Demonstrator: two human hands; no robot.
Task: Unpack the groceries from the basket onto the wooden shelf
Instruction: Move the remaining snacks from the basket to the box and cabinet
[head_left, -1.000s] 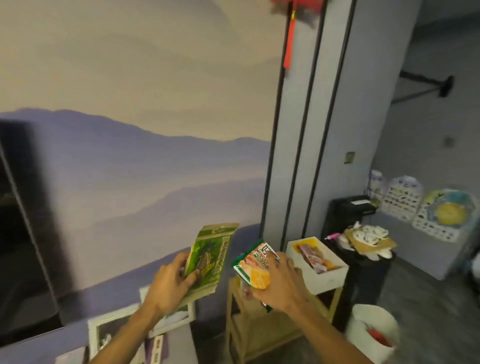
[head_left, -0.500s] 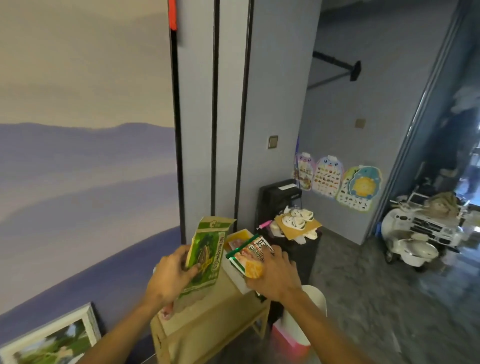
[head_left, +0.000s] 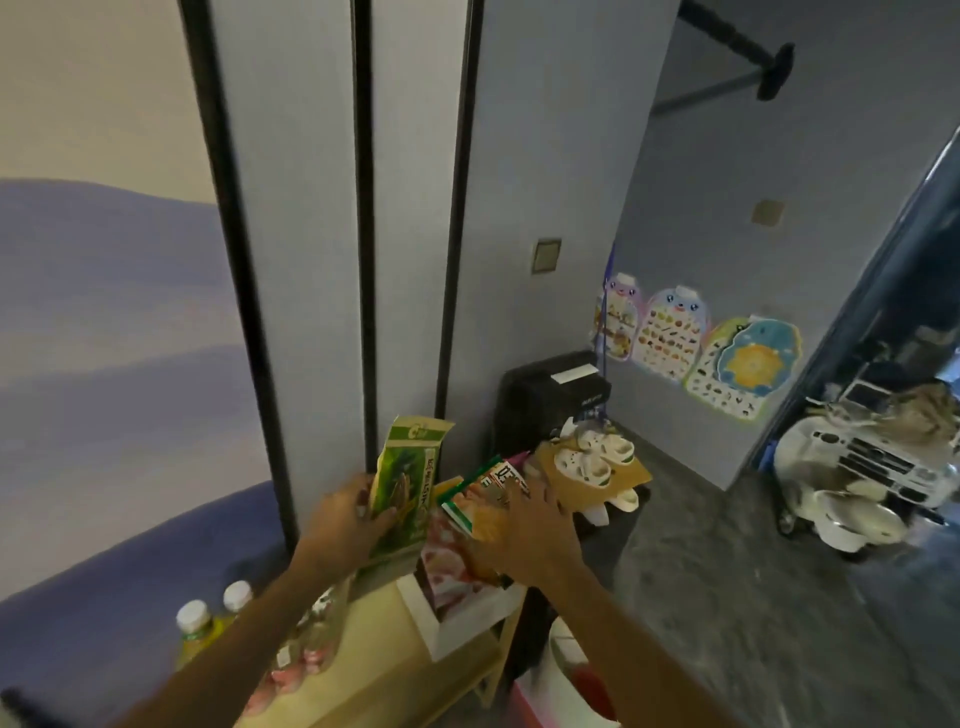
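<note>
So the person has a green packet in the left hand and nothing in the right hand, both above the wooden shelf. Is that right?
Not quite. The right hand is not empty: it holds an orange-and-green packet, as the head view shows. The rest stands: the left hand holds a green packet, and both hands are above the wooden shelf.

A green packet (head_left: 409, 480) and an orange packet (head_left: 480, 506), each held upright above the wooden shelf (head_left: 379, 667); a white basket (head_left: 460, 629) sits on it.

Left hand (head_left: 345, 519), green packet (head_left: 408, 488), right hand (head_left: 524, 535), orange packet (head_left: 478, 501): lower (by basket (head_left: 452, 623)).
</note>
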